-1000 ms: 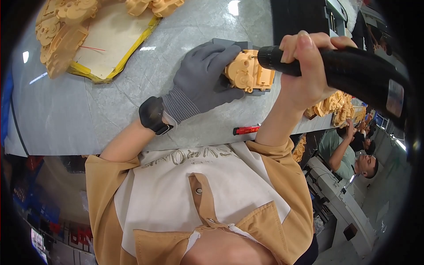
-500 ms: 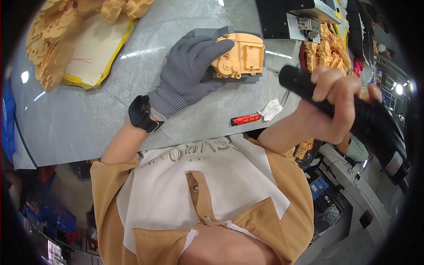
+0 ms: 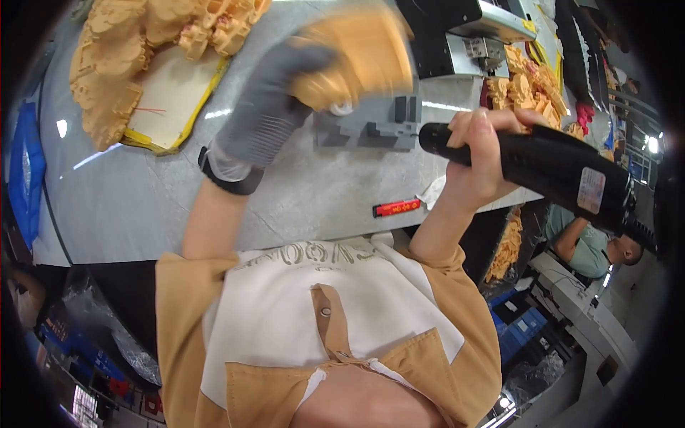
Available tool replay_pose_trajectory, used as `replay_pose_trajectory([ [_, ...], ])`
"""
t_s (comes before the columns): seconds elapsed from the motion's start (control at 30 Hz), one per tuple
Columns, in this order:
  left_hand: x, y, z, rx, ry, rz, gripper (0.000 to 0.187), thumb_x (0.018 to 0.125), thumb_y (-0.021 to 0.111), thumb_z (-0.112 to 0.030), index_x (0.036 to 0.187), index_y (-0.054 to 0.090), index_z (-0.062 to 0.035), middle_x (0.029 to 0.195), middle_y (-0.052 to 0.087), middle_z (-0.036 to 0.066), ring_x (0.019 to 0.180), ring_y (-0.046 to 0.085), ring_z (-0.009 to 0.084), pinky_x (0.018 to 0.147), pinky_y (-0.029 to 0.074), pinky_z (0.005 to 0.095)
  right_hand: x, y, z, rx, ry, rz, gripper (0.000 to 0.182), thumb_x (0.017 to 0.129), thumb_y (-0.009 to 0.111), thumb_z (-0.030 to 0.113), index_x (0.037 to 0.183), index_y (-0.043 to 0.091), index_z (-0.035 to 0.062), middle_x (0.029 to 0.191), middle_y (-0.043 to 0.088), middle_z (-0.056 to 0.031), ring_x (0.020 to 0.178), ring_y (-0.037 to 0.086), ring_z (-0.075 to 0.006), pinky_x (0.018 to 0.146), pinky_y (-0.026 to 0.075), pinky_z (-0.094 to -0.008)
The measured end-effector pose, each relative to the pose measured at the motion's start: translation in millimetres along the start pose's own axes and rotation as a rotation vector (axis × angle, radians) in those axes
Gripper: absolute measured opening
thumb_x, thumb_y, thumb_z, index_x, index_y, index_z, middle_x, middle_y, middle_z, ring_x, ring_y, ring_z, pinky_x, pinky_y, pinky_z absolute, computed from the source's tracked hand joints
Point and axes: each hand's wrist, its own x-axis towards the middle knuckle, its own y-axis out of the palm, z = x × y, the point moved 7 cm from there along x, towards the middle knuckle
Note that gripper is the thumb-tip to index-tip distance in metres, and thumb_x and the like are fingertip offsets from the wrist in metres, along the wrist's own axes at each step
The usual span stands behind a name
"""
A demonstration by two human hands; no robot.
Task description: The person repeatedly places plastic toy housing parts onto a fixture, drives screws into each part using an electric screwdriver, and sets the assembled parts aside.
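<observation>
My left hand (image 3: 265,103), in a grey glove, is closed around an orange plastic housing (image 3: 367,53), which is smeared by motion. The housing is raised above a grey block-shaped fixture (image 3: 357,132) on the table, whose stepped top now shows. Bare fingers of my right hand (image 3: 481,146) wrap around a black electric screwdriver (image 3: 546,160). Its narrow tip points left, close to the right side of the fixture. Below lie a red stick-shaped item with yellow lettering (image 3: 397,207) and a crumpled white paper (image 3: 432,191).
Many orange parts (image 3: 110,64) are heaped at the left, by a white board with yellow-taped edges (image 3: 178,89). A black and metal device (image 3: 457,39) stands at the back, with more orange parts (image 3: 531,89) beside it. Another person (image 3: 589,242) is at the far right.
My left hand has lifted the orange housing off the grey fixture, up and to the left. The screwdriver in my right hand has swung to a flatter angle and moved a little left.
</observation>
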Motion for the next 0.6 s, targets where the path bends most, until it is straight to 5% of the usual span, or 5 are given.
replay_pose_trajectory([
  [0.03, -4, -12, -25, 0.135, 0.186, -0.044, 0.032, 0.082, 0.057, -0.024, 0.107, 0.052, -0.0042, 0.099, 0.058, 0.008, 0.089, 0.059, 0.0219, 0.072, 0.051, 0.0294, -1, -1, -1, 0.015, -0.005, -0.01, 0.041, 0.074, 0.053, -0.008, 0.109, 0.036, 0.0026, 0.061, 0.049, -0.0071, 0.046, 0.045, -0.0151, 0.054, 0.043, -0.0348],
  [0.1, -18, -5, -25, -0.566, 0.006, 0.079, 0.03, 0.083, 0.057, -0.028, 0.102, 0.052, -0.0049, 0.097, 0.059, 0.009, 0.086, 0.06, 0.0226, 0.072, 0.051, 0.0323, -1, -3, -3, 0.176, -0.004, -0.048, 0.044, 0.07, 0.059, -0.009, 0.106, 0.036, 0.0009, 0.06, 0.053, -0.0056, 0.046, 0.049, -0.0114, 0.052, 0.044, -0.0243],
  [0.23, -43, 6, -23, -0.822, -0.19, 0.086, 0.031, 0.086, 0.05, -0.029, 0.099, 0.051, -0.0007, 0.086, 0.059, 0.011, 0.076, 0.059, 0.0246, 0.069, 0.05, 0.0343, 0, -1, -3, 0.201, 0.005, -0.041, 0.044, 0.07, 0.055, -0.011, 0.107, 0.035, -0.0001, 0.059, 0.052, -0.0064, 0.045, 0.046, -0.012, 0.049, 0.043, -0.0256],
  [0.47, -77, -13, -23, -0.769, -0.044, -0.256, 0.046, 0.084, 0.05, -0.031, 0.115, 0.043, 0.0027, 0.093, 0.053, 0.01, 0.079, 0.056, 0.022, 0.072, 0.049, 0.0359, 2, -2, -2, 0.169, 0.0, -0.023, 0.042, 0.07, 0.055, -0.008, 0.106, 0.034, -0.0016, 0.056, 0.049, -0.0071, 0.044, 0.044, -0.014, 0.052, 0.044, -0.0308],
  [0.6, -87, -10, -25, -0.833, -0.077, -0.119, 0.044, 0.086, 0.049, -0.031, 0.113, 0.044, 0.0028, 0.093, 0.055, 0.013, 0.079, 0.056, 0.023, 0.072, 0.05, 0.0366, 3, -5, -5, 0.108, -0.011, -0.029, 0.042, 0.071, 0.056, -0.005, 0.107, 0.033, -0.0046, 0.055, 0.049, -0.0069, 0.045, 0.045, -0.0132, 0.054, 0.044, -0.0308],
])
